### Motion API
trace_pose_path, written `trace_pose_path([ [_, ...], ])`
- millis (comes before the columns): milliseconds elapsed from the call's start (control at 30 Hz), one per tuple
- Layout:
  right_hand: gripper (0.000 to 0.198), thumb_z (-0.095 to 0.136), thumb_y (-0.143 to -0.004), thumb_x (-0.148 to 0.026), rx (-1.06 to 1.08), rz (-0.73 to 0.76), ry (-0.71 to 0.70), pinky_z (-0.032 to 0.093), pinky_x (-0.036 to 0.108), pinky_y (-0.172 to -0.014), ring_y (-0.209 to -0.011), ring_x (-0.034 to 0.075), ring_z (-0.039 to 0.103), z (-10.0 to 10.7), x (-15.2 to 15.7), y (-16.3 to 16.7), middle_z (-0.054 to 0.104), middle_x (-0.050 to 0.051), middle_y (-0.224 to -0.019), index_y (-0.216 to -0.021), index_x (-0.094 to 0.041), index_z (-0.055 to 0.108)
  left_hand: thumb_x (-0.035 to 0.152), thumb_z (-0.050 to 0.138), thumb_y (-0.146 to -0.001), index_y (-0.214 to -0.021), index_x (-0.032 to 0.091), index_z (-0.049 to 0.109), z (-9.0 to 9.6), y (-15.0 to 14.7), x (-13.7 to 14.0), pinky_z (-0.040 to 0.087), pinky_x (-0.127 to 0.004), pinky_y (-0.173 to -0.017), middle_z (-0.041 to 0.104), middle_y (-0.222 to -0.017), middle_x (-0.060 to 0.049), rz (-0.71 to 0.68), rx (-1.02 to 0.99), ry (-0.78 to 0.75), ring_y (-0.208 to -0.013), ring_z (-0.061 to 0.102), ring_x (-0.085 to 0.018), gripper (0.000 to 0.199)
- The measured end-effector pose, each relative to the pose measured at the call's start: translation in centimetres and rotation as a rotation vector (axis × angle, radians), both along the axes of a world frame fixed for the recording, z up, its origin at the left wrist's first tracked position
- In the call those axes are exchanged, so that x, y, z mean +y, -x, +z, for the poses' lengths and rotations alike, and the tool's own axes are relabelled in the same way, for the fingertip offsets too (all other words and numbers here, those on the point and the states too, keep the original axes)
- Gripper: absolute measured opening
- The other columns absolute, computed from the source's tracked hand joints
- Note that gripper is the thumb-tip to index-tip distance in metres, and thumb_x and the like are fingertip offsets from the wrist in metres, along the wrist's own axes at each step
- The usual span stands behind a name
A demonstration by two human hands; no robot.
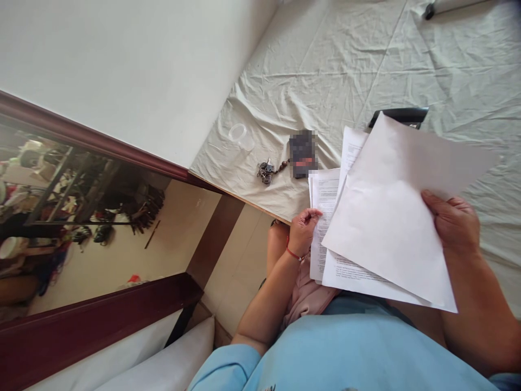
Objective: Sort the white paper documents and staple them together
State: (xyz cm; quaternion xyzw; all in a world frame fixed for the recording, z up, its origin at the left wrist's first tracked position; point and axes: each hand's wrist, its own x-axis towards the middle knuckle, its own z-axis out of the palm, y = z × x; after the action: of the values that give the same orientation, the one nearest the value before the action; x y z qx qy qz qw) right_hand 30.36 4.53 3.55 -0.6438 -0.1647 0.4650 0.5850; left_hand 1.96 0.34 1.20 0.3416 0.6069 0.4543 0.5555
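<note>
My right hand [455,221] grips a sheet of paper [391,201] by its right edge, thumb on top; the face toward me is blank. Beneath it lie printed pages [364,274], their text partly covered. At the left edge of a stack of printed sheets [329,190], my left hand [304,231] is closed with thumb and forefinger pinching the paper. A red string circles that wrist. Behind the papers, a black object [401,115] is mostly hidden.
A cloth-covered surface [325,70] holds a bunch of keys [265,172], a blurred dark item [303,153] and a clear plastic cup [242,137]. To the left are a white wall [122,60] and a dark red wooden frame [101,304], with cluttered shelves beyond.
</note>
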Motion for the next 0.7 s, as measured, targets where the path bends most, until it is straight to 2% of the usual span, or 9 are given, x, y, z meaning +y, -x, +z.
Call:
trace_pose_path([
  [100,0.053,0.097,-0.032,-0.033,0.065,-0.020,0.017,0.054,0.017,-0.059,-0.065,0.009,0.062,0.0,-0.1,0.1,0.074,0.002,-0.080,-0.078,-0.015,0.078,0.039,0.080,-0.078,-0.088,0.018,0.074,0.0,0.0,0.0,0.043,-0.024,-0.062,0.068,-0.073,0.000,-0.004,0.016,-0.001,-0.066,0.054,-0.012,0.024],
  [233,0.056,0.100,-0.031,-0.037,0.067,-0.010,0.030,0.053,0.016,-0.055,-0.059,0.007,0.059,0.0,-0.3,0.1,0.075,0.001,-0.079,-0.079,-0.015,0.080,0.034,0.077,-0.079,-0.088,0.017,0.074,0.2,0.1,0.1,0.040,-0.023,-0.058,0.065,-0.069,0.001,-0.014,0.036,-0.007,-0.061,0.050,-0.010,0.019],
  [333,0.058,0.101,-0.033,-0.040,0.050,0.002,0.002,0.054,0.014,-0.059,-0.063,0.007,0.063,-0.1,-0.4,0.2,0.077,0.001,-0.084,-0.083,-0.016,0.081,0.030,0.075,-0.080,-0.089,0.017,0.075,0.2,0.2,0.0,0.039,-0.023,-0.058,0.063,-0.068,0.001,-0.029,0.060,-0.010,-0.061,0.050,-0.010,0.016],
  [400,0.060,0.102,-0.036,-0.041,0.039,0.020,-0.011,0.056,0.015,-0.061,-0.065,0.008,0.065,-0.1,-0.5,0.3,0.078,0.002,-0.087,-0.086,-0.016,0.082,0.027,0.073,-0.081,-0.091,0.017,0.076,0.1,0.3,0.0,0.042,-0.023,-0.061,0.065,-0.070,0.001,-0.044,0.071,-0.010,-0.063,0.053,-0.011,0.015],
  [500,0.058,0.102,-0.038,-0.043,0.031,0.064,0.003,0.055,0.018,-0.056,-0.061,0.010,0.064,-0.4,-0.7,0.5,0.076,0.003,-0.082,-0.085,-0.016,0.081,0.025,0.071,-0.080,-0.094,0.017,0.077,0.0,0.2,-0.2,0.048,-0.025,-0.067,0.073,-0.079,-0.001,-0.041,0.044,-0.011,-0.070,0.060,-0.013,0.017],
  [700,0.053,0.100,-0.048,-0.045,-0.023,0.170,-0.013,0.051,0.021,-0.051,-0.058,0.012,0.063,-1.4,-1.0,0.7,0.076,0.004,-0.081,-0.089,-0.016,0.081,0.032,0.073,-0.080,-0.092,0.018,0.077,0.0,-0.2,-0.3,0.053,-0.028,-0.080,0.077,-0.085,-0.002,0.032,-0.062,0.001,-0.085,0.068,-0.017,0.019],
])
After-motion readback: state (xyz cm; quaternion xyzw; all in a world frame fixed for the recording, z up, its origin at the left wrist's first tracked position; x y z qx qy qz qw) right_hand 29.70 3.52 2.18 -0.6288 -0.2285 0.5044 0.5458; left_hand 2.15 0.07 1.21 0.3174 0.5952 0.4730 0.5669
